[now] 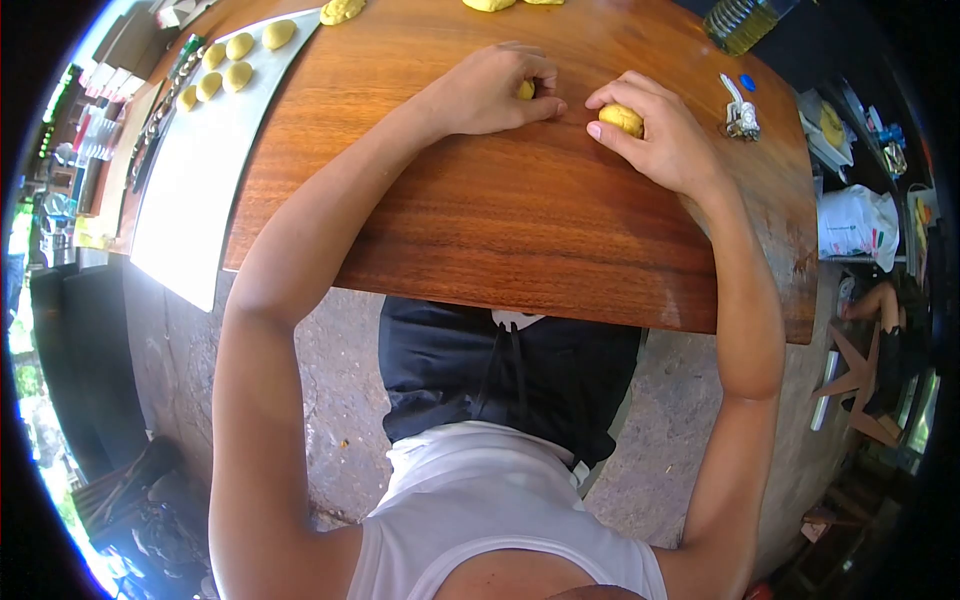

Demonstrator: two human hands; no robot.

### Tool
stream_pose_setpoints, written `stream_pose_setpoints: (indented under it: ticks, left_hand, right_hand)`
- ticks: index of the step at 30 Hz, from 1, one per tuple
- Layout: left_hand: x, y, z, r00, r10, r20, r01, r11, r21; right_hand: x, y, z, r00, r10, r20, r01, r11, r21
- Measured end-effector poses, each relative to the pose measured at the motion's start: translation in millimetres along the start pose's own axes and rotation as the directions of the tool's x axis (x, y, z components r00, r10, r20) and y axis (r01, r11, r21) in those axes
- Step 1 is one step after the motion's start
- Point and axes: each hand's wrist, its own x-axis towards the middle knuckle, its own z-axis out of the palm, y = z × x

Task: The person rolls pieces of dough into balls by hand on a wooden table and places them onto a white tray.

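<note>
My left hand (505, 90) curls around a small yellow dough ball (526, 90) on the wooden table (480, 220); most of that ball is hidden by the fingers. A little to the right, my right hand (655, 130) cups a second yellow dough ball (621, 121), with fingers bent over its top and thumb at its near side. The two hands are apart. At the upper left, several round dough balls (238, 76) sit on a pale metal tray (190, 190). Larger dough lumps (343, 11) lie at the table's far edge, partly cut off.
A plastic bottle of yellowish liquid (738, 27) stands at the far right of the table. Near it lie a blue cap (747, 82) and a small white-and-metal object (740, 110). A white bag (858, 225) rests on a shelf at right. The tray overhangs the table's near left edge.
</note>
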Motion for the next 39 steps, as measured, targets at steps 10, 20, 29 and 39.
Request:
stream_pose_setpoints:
  ticks: [10,20,29,39]
  left_hand:
    - [0.4,-2.9,1.4,0.999,0.042,-0.019,-0.042,0.999,-0.015]
    - [0.1,0.0,0.0,1.0,-0.001,0.001,0.001,1.0,-0.023]
    - [0.2,-2.0,-0.8,1.0,0.014,0.013,-0.014,1.0,-0.009]
    - [-0.3,-0.2,-1.0,1.0,0.014,0.008,-0.014,1.0,-0.002]
  right_hand:
    - [-0.9,-1.7,-0.2,1.0,0.007,-0.003,-0.007,1.0,-0.001]
    - [-0.5,-2.5,-1.6,1.0,0.005,0.005,-0.004,1.0,-0.018]
    - [-0.7,-3.3,-2.4,1.0,-0.007,0.002,0.007,1.0,-0.029]
    - [-2.2,0.6,-0.1,0.997,-0.073,-0.029,0.072,0.997,-0.025]
